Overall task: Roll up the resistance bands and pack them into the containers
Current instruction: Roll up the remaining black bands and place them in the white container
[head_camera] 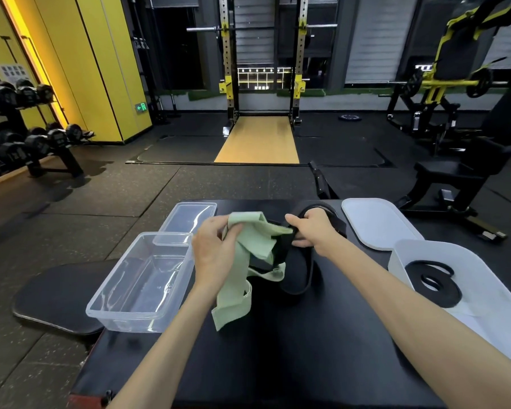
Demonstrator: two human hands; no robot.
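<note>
Green fabric is sitting at the middle of the head view: a wide green band (248,252) is lying crumpled and twisted on the black padded bench (307,349), its upper folds being held off the surface and its lower end trailing toward the bench's near edge. The left hand (216,246) is working just left of the green band, its fingers (235,230) curling round the topmost fold and pinching it. The right hand (313,228) is working just right of the green band, its fingers (300,242) clenching round a black band (297,276). This black band is tangling with the green band and looping down onto the bench right beside it. A pointed tip of the green band is reaching under this hand's thumb, though I cannot tell whether it is being pinched as well.

Left of the green band, a clear container (124,317) is standing near the bench's edge, partly overhanging a round black pad (59,302), with a clear lid (189,216) lying just beyond it. Right of the green band and well apart from it, a white container (484,278) is holding a rolled black band (434,284), coiled flat. A white lid (378,222) is lying just beyond that container. Far behind the green band, a squat rack (263,69) is standing on the gym floor, and far to the left a dumbbell rack (27,137) is lining the wall.
</note>
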